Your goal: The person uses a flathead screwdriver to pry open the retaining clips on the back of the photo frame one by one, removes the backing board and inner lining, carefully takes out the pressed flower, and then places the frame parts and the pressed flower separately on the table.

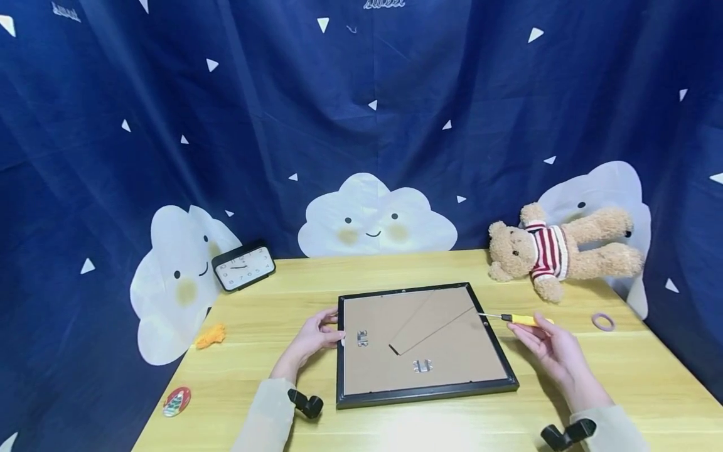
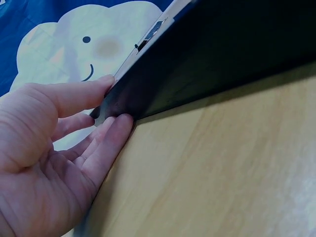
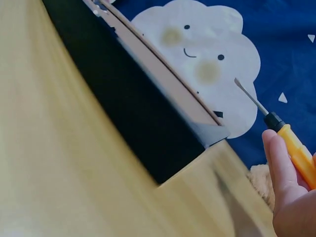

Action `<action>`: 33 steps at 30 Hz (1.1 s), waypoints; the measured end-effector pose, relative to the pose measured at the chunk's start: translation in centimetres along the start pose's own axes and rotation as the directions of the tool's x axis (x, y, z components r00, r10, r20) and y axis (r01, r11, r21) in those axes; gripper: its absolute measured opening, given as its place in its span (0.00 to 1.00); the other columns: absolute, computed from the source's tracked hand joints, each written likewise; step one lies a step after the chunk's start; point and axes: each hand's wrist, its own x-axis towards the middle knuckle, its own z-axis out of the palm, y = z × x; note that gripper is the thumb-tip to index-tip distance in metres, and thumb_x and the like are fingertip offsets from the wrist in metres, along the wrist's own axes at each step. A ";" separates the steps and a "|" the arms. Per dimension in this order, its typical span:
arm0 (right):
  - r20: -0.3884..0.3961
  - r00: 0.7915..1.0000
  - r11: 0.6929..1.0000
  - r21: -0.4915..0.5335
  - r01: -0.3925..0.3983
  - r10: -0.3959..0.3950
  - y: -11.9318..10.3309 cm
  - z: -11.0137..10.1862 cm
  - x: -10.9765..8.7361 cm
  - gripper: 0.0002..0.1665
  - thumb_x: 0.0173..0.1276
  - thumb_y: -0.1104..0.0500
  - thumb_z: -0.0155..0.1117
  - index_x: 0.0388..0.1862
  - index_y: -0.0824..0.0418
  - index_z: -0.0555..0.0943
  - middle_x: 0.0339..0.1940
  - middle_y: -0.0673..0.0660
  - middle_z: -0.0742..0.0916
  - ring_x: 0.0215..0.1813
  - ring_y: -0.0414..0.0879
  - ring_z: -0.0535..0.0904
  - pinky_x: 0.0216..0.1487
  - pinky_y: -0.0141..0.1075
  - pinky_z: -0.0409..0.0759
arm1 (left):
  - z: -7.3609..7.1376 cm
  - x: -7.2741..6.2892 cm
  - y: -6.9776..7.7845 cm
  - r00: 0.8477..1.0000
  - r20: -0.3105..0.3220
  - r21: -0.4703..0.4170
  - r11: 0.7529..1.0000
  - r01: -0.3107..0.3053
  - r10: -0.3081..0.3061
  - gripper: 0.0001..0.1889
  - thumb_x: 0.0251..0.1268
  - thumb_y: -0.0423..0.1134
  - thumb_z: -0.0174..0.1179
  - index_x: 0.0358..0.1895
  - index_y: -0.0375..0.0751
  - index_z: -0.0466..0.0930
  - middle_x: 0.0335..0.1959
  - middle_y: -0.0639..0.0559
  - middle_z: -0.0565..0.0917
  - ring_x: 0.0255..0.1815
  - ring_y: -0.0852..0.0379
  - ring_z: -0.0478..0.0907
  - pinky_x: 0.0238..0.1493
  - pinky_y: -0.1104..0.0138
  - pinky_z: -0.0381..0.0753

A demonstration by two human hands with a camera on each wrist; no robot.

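Note:
A black picture frame [image 1: 427,397] lies face down on the table, its brown backing board [image 1: 373,307] upward. Two small metal hangers show on the board, and a stand leg [image 1: 435,329] cut from the same brown board lies flat across it. My left hand [image 1: 317,334] grips the frame's left side, with the thumb at the top edge and fingers against the side in the left wrist view. In my right hand [image 1: 556,351] is a yellow screwdriver [image 3: 296,155] with a black collar. Its metal blade points left, overlapping the frame's right edge in the head view.
A teddy bear [image 1: 550,251] in a striped sweater lies at the back right, near a purple ring [image 1: 603,322]. On the left are a black clock [image 1: 245,267], an orange bundle [image 1: 211,336] and a round red badge [image 1: 177,402]. A blue curtain [image 1: 361,138] hangs behind.

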 end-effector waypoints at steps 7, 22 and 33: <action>0.046 0.985 0.983 0.074 -0.168 0.165 0.1 -1.4 -1.1 0.28 0.77 0.55 0.35 0.43 0.78 0.76 0.46 0.78 0.79 0.54 0.64 0.75 0.66 0.43 0.61 | 0.2 1.0 0.5 1.000 -0.017 0.022 1.000 -0.018 0.018 0.36 0.53 0.34 0.67 0.66 0.34 0.62 0.59 0.35 0.69 0.39 0.51 0.78 0.36 0.58 0.84; 0.047 0.910 0.889 0.198 -0.413 0.412 2.0 -2.2 -6.5 0.26 0.76 0.54 0.42 0.48 0.78 0.75 0.53 0.74 0.77 0.61 0.61 0.70 0.71 0.43 0.47 | -0.4 3.7 1.1 0.993 -0.114 0.037 0.999 -0.013 0.018 0.30 0.62 0.30 0.58 0.67 0.32 0.61 0.67 0.36 0.63 0.29 0.54 0.77 0.29 0.64 0.83; -0.089 0.940 0.917 0.267 -0.297 0.330 3.1 -0.9 -5.9 0.30 0.77 0.51 0.36 0.41 0.75 0.77 0.46 0.74 0.81 0.53 0.62 0.77 0.70 0.52 0.45 | -0.5 3.8 0.9 0.995 -0.101 0.043 0.999 0.018 -0.014 0.29 0.62 0.30 0.58 0.67 0.36 0.61 0.66 0.37 0.63 0.31 0.53 0.77 0.31 0.62 0.83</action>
